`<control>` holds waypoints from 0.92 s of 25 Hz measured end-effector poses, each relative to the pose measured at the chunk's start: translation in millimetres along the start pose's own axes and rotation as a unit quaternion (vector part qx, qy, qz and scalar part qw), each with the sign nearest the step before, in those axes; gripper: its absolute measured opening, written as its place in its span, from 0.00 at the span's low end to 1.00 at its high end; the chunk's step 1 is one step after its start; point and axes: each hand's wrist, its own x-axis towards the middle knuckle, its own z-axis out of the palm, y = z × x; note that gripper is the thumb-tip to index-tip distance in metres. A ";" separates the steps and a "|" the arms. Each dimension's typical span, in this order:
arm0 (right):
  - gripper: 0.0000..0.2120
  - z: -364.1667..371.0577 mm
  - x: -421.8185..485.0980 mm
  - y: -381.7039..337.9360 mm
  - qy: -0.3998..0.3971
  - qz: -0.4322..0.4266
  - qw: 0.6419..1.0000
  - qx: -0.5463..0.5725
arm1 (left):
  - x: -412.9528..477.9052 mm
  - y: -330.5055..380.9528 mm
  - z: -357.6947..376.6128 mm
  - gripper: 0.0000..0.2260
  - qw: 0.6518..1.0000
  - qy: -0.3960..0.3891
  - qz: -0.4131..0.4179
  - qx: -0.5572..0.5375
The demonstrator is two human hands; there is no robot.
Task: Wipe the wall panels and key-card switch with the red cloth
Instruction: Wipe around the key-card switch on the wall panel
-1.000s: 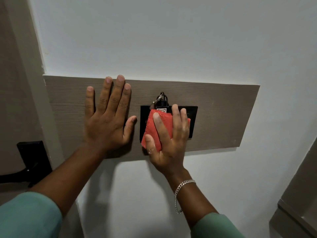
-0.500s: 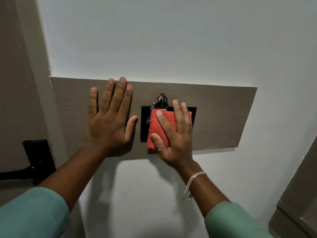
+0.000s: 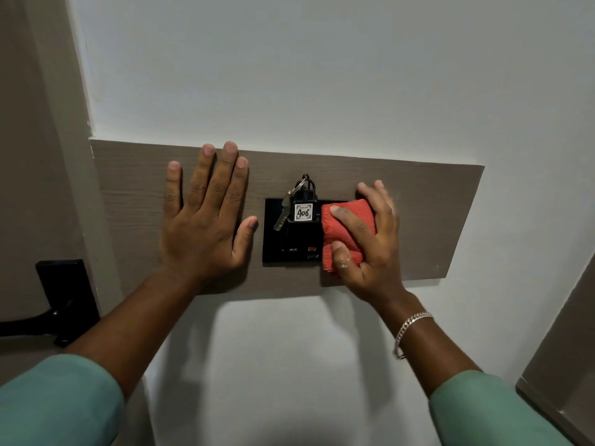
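**Red cloth pressed at the right edge of the key-card switch**

In the middle of the frame a long grey-brown wooden wall panel (image 3: 418,204) is fixed across the white painted wall (image 3: 322,75). The black square key-card switch (image 3: 291,246) sits in the centre of this panel. A black key tag with a white label reading "406" (image 3: 304,211) stands in its top slot, and a silver metal key (image 3: 282,214) hangs beside the tag.

The right hand (image 3: 370,246) has its grip closed around the folded red cloth (image 3: 349,220), with the thumb in front and the fingers curled over the top. The cloth touches the right edge of the switch and the panel next to it.

The left hand (image 3: 203,226) lies flat and open on the panel, left of the switch, and holds nothing. A silver chain bracelet (image 3: 410,329) is on the right wrist. A black door handle (image 3: 61,304) is at the left edge of the frame.
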 end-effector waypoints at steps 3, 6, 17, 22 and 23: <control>0.18 -2.4 9.1 1.4 -0.010 -0.023 1.000 0.005 | -0.6 -0.9 2.5 0.34 1.000 0.005 -0.002 0.005; 0.19 -6.3 21.2 -1.5 -0.054 -0.065 0.996 -0.009 | -1.3 -1.2 4.1 0.34 1.000 -0.002 -0.001 0.003; 0.23 -18.3 -17.8 -30.8 0.009 0.189 0.973 0.130 | -51.4 136.0 -82.6 0.16 0.690 -0.028 -0.452 -0.564; 0.33 -35.4 -87.1 -41.2 -0.147 0.202 0.946 0.205 | -37.5 182.3 -84.0 0.12 0.333 -0.220 -0.583 -0.708; 0.36 -45.5 -96.4 -34.9 -0.170 0.228 0.935 0.212 | -41.5 188.3 -82.8 0.11 0.328 -0.230 -0.591 -0.700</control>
